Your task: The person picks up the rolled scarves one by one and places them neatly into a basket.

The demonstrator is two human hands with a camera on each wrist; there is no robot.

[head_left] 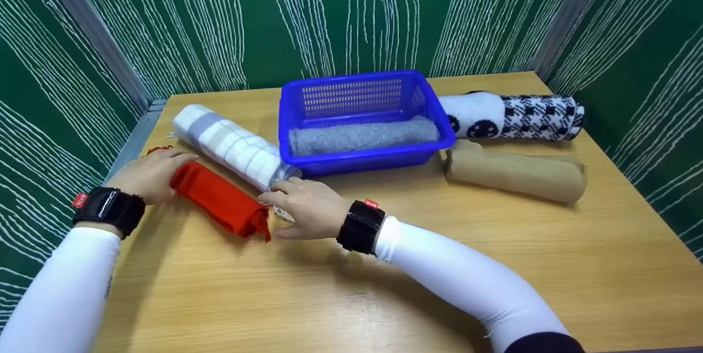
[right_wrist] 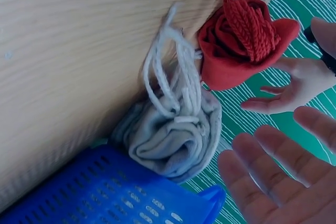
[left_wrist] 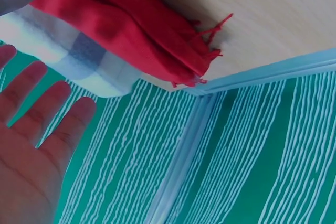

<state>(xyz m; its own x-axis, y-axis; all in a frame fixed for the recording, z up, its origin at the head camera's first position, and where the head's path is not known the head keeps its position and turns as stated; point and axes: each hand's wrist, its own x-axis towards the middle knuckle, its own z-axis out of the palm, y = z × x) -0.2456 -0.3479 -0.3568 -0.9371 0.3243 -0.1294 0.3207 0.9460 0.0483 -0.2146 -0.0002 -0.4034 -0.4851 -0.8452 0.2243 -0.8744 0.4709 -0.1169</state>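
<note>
A rolled red scarf (head_left: 219, 199) with a fringe lies on the left of the table. At its far left end is my left hand (head_left: 151, 174), whose fingers look straight and spread in the left wrist view, the thumb beside the cloth. Behind the red roll lies a white checked rolled scarf (head_left: 236, 147) with pale tassels. My right hand (head_left: 310, 207) hovers by the near ends of both rolls, palm toward them. Its fingers (right_wrist: 273, 166) are extended in the right wrist view and appear apart from the cloth. Whether the left hand touches the red scarf is unclear.
A blue plastic basket (head_left: 373, 154) stands at the back middle, with a grey rolled cloth (head_left: 362, 136) inside. To its right lie a black-and-white patterned roll (head_left: 538, 117) and a tan roll (head_left: 516, 174). Green walls with white lines enclose the wooden table (head_left: 351, 298).
</note>
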